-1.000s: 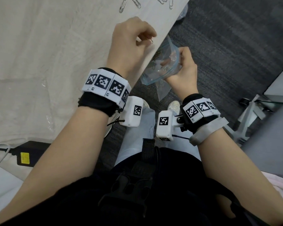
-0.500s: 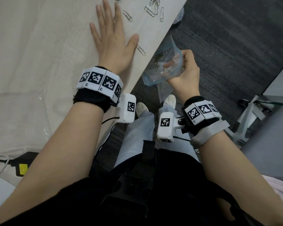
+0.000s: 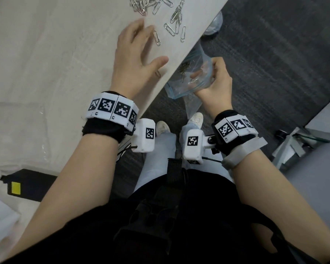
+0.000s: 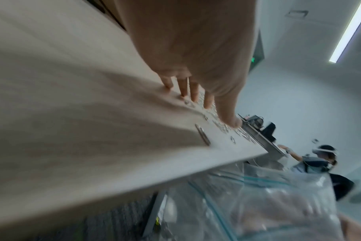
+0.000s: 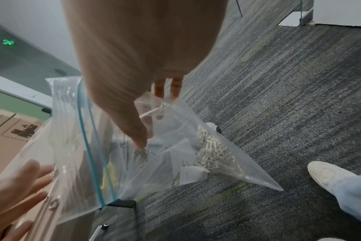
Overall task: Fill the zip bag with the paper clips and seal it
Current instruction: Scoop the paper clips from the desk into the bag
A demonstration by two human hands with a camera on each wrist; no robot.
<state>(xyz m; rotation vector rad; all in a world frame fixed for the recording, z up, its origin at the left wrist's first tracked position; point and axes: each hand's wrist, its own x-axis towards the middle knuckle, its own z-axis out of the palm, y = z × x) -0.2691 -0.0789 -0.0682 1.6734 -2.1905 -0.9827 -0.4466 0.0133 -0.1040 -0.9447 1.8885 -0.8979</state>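
My left hand [image 3: 149, 46] is open over the beige table [image 3: 55, 63], fingers spread, with its fingertips [image 4: 188, 93] down at the surface. A loose paper clip [image 3: 157, 38] lies just beside the fingers, and another clip [image 4: 202, 136] lies near the thumb by the table edge. More paper clips [image 3: 174, 20] are scattered farther out, with a pile [image 3: 141, 5] beyond them. My right hand [image 3: 208, 70] grips the clear zip bag [image 3: 187, 80] just off the table edge, its mouth open. The thumb [image 5: 138, 130] is inside the bag [image 5: 76, 146]. Several clips [image 5: 216, 156] lie in its lower corner.
A black power adapter [image 3: 31, 185] with a yellow label sits at the near left of the table. Dark carpet [image 3: 274, 54] and my white shoes [image 3: 195, 119] are below the bag. Grey furniture [image 3: 303, 141] stands on the right. Another person [image 4: 311, 161] is in the background.
A second ago my left hand pinched a clip by the bag's mouth. It has since opened and reached out over the table to the loose clips. The right hand has kept hold of the bag.
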